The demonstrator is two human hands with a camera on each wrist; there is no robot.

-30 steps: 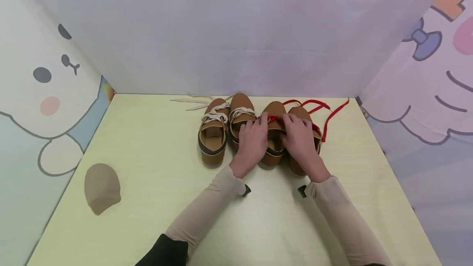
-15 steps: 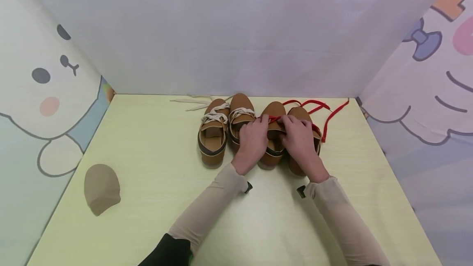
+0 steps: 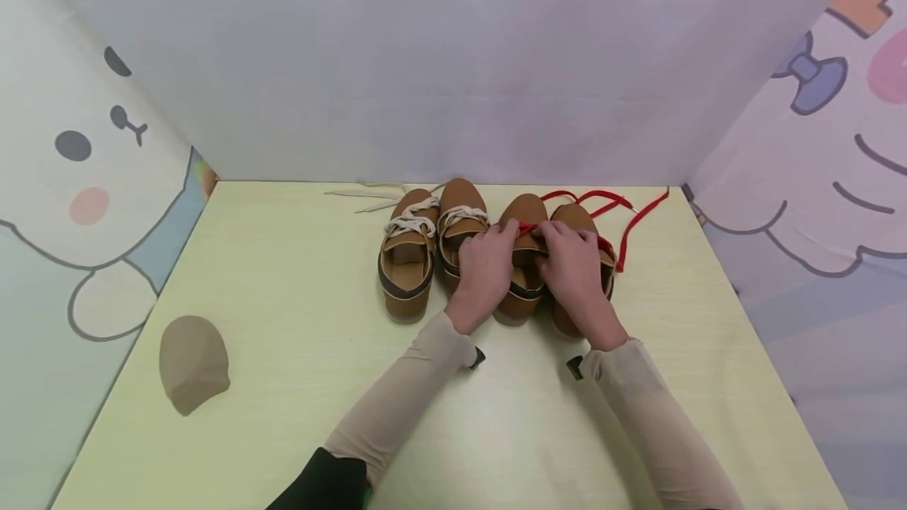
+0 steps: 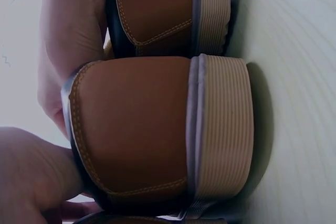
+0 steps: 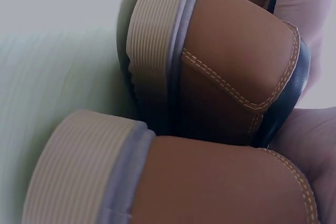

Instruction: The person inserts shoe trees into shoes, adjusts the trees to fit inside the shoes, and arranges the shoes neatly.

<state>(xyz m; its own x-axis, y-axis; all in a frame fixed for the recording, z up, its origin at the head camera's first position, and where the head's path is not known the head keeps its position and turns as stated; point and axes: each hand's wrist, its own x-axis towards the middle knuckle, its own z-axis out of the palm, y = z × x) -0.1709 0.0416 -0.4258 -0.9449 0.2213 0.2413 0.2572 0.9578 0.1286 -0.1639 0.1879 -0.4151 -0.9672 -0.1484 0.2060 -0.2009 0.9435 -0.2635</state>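
Two pairs of brown shoes stand side by side at the back of the table in the head view. The left pair, with its left shoe [image 3: 407, 266] and right shoe [image 3: 460, 203], has white laces [image 3: 414, 219]. Over the left shoe [image 3: 526, 207] of the other pair, my left hand [image 3: 485, 275] and right hand [image 3: 572, 272] pinch a red shoelace [image 3: 526, 227] from either side. Their fingertips are partly hidden. Beneath my right hand is the fellow shoe [image 3: 575, 217], largely covered. Both wrist views show shoe heels [image 4: 136, 124] close up, with ridged soles [image 5: 152, 35].
A beige rounded piece [image 3: 194, 364] lies at the left of the pale table [image 3: 298, 321]. Loose red lace ends [image 3: 631, 230] trail to the back right, white lace ends [image 3: 361, 194] to the back left. A fabric wall [image 3: 453, 61] rises behind the shoes.
My left wrist has shifted very slightly to the right and my right wrist a little to the left. The hands stay at the red shoelace, and the shoes have hardly moved.
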